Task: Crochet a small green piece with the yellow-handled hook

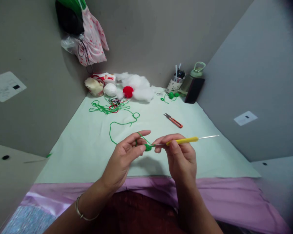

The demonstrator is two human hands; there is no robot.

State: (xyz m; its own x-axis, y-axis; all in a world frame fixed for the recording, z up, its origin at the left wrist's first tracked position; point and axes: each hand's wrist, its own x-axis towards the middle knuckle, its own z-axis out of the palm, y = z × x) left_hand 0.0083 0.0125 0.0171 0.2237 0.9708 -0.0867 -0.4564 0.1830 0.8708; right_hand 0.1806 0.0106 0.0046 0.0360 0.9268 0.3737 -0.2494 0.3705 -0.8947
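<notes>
My left hand [124, 156] pinches a small green crochet piece [148, 148] between thumb and fingers, above the front of the table. Green yarn [113, 125] runs over its raised index finger and trails back to a loose tangle. In my right hand [182, 156] is a crochet hook [185, 140] with a yellow handle, held between thumb and fingers. One thin metal end of the hook reaches left to the green piece, where a strand of yarn meets it. The other metal end points right. The exact loop at the hook's tip is too small to make out.
Orange-handled thread snips [174, 121] lie beyond my right hand. At the back are white stuffing [139, 86], a red ball [128, 92], a white ball [110, 89], small green pieces [171, 95], a pen cup [174, 85], a bottle [189, 79] and a phone [194, 90]. Grey partitions enclose the table.
</notes>
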